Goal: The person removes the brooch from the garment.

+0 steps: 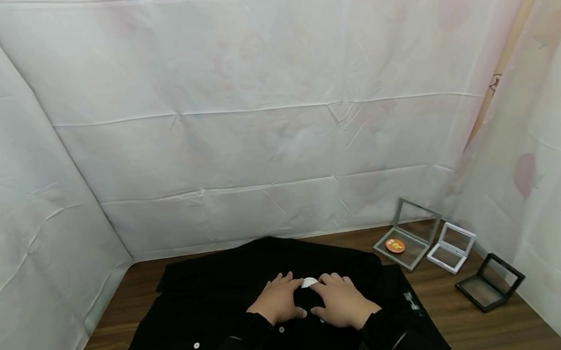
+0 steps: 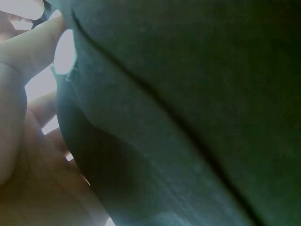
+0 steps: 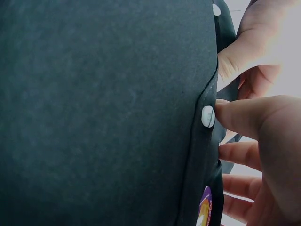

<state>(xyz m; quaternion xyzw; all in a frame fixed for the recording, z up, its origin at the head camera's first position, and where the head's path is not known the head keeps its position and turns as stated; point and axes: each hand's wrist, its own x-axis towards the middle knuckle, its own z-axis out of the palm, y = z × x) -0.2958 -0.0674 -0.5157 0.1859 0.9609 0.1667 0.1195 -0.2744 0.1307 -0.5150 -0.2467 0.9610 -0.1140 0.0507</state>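
Black shirt (image 1: 214, 321) (no legible label)

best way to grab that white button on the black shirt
Pinch the white button by its thin rim, thumb and forefinger coming from the shirt's open front edge, where the right hand already touches it. It sits flat against the black shirt, so only its edge offers purchase; the left hand can steady the cloth.

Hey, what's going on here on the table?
A person has a black shirt spread on a wooden table. Both hands, the left hand and right hand, meet at its front edge, fingers pinching the fabric around a white button. Three open display frames sit to the right, one holding an orange badge.
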